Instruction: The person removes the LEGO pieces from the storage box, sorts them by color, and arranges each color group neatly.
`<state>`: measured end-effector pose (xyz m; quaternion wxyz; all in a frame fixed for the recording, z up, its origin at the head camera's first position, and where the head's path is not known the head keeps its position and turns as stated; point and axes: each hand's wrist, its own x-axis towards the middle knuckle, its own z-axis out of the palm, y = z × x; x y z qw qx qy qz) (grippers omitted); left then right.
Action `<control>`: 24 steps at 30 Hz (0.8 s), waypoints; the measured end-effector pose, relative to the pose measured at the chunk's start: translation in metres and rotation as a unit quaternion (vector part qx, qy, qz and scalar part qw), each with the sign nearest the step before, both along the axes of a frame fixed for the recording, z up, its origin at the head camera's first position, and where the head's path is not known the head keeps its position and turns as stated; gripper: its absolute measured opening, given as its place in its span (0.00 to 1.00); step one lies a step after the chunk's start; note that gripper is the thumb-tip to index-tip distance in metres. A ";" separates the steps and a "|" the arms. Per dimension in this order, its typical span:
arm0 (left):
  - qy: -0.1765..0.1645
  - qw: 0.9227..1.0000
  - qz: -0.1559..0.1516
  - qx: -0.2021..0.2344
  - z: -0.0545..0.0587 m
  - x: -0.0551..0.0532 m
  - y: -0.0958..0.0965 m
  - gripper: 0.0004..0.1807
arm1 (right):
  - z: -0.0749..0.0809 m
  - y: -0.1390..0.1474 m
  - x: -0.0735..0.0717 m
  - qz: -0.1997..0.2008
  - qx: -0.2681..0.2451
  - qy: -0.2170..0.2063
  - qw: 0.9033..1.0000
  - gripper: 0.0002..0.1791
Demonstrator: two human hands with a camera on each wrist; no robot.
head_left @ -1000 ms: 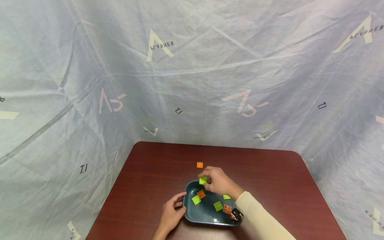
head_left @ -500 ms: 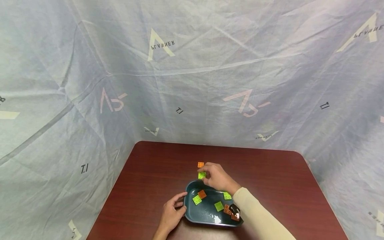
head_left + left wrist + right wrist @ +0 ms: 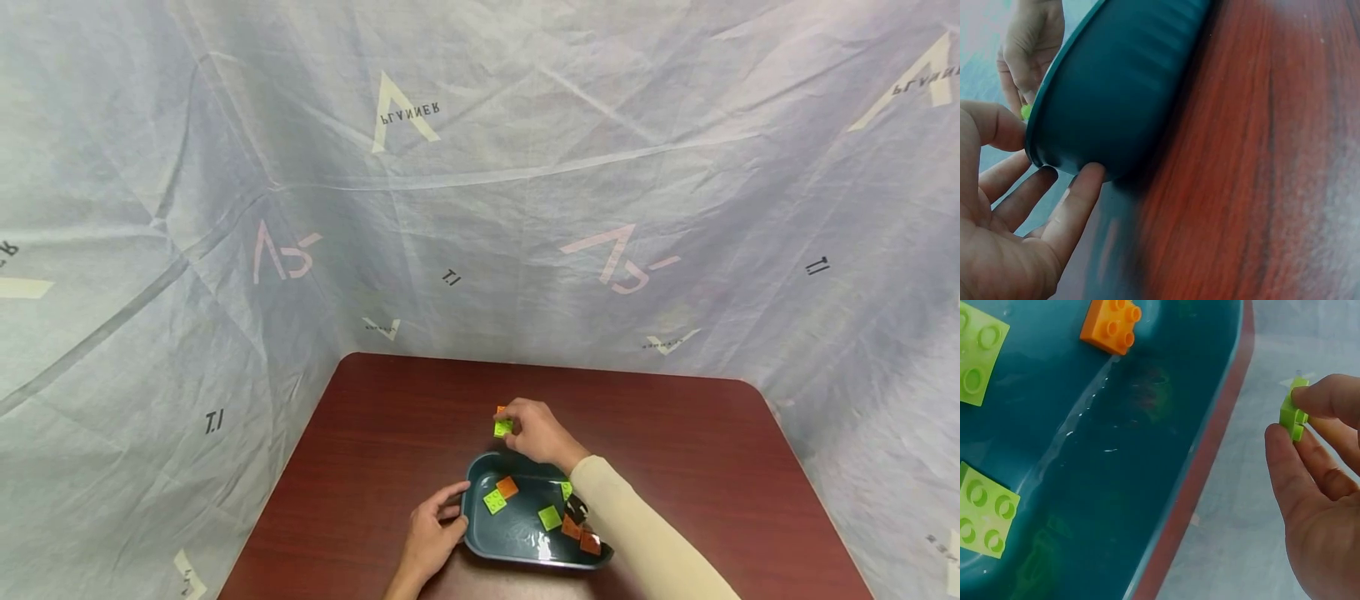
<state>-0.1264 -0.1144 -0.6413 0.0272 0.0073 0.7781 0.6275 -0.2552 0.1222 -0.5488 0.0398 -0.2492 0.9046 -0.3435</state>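
Note:
In the head view my right hand point(image 3: 538, 431) is beyond the far rim of a dark teal tray point(image 3: 517, 560), pinching a lime-green toy brick point(image 3: 502, 428) between thumb and fingertips. The right wrist view shows this green brick point(image 3: 1294, 409) edge-on, studs to one side. Just behind it lies an orange brick point(image 3: 500, 409) on the table, mostly covered by the hand and green brick. My left hand point(image 3: 431, 533) holds the tray's left end, its thumb and fingers at the rim and outer wall point(image 3: 1110, 87).
Inside the tray, a green brick point(image 3: 494, 501) touches an orange brick point(image 3: 507, 487) at the left. Another green brick point(image 3: 550, 517) and orange bricks point(image 3: 590, 542) lie at the right, partly behind a black object point(image 3: 576, 508) near the sleeve. Grey printed sheeting point(image 3: 480, 208) surrounds the reddish-brown table point(image 3: 660, 433).
My right hand has carried the green brick from over the tray's far rim away to the table beyond, up to the orange brick there. The left hand stays at the tray.

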 end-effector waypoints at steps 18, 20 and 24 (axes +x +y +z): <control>-0.011 1.000 -0.008 0.005 0.001 -0.002 -0.002 0.28 | -0.042 0.001 -0.028 0.005 0.002 -0.029 1.000 0.20; -0.008 1.000 -0.009 0.003 0.001 -0.002 -0.002 0.28 | -0.046 0.002 -0.031 0.000 0.003 -0.031 1.000 0.20; -0.006 1.000 -0.014 -0.005 0.000 -0.002 -0.002 0.27 | -0.053 0.003 -0.036 -0.011 0.007 -0.032 0.999 0.19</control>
